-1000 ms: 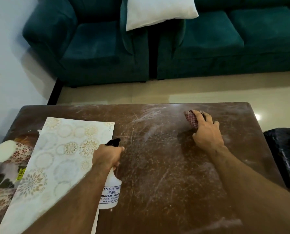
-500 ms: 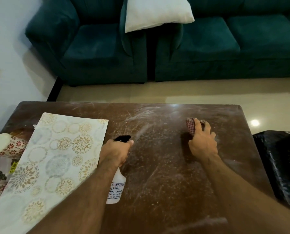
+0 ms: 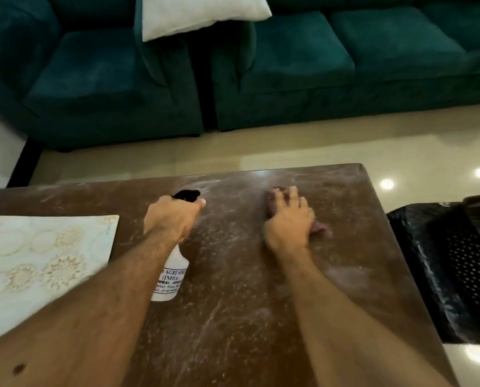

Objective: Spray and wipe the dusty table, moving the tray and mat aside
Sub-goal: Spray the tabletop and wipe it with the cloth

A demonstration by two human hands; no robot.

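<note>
The dusty brown table (image 3: 233, 317) fills the lower view, streaked with white dust. My left hand (image 3: 174, 216) grips a white spray bottle (image 3: 170, 277) with a black nozzle pointing toward the far edge. My right hand (image 3: 287, 219) presses a red checked cloth (image 3: 272, 201) flat on the tabletop near the far right part. The cream patterned mat (image 3: 43, 258) lies on the left side of the table. The tray is out of view.
A teal sofa (image 3: 289, 65) with a white cushion (image 3: 199, 15) stands across a strip of glossy beige floor (image 3: 261, 146). A black perforated plastic chair (image 3: 456, 269) sits close to the table's right edge. A white wall is at far left.
The view has swung right, so the mat and tray slid left and the tray left the view. My left hand moved the bottle forward and rightward. My right hand drew the cloth slightly nearer.
</note>
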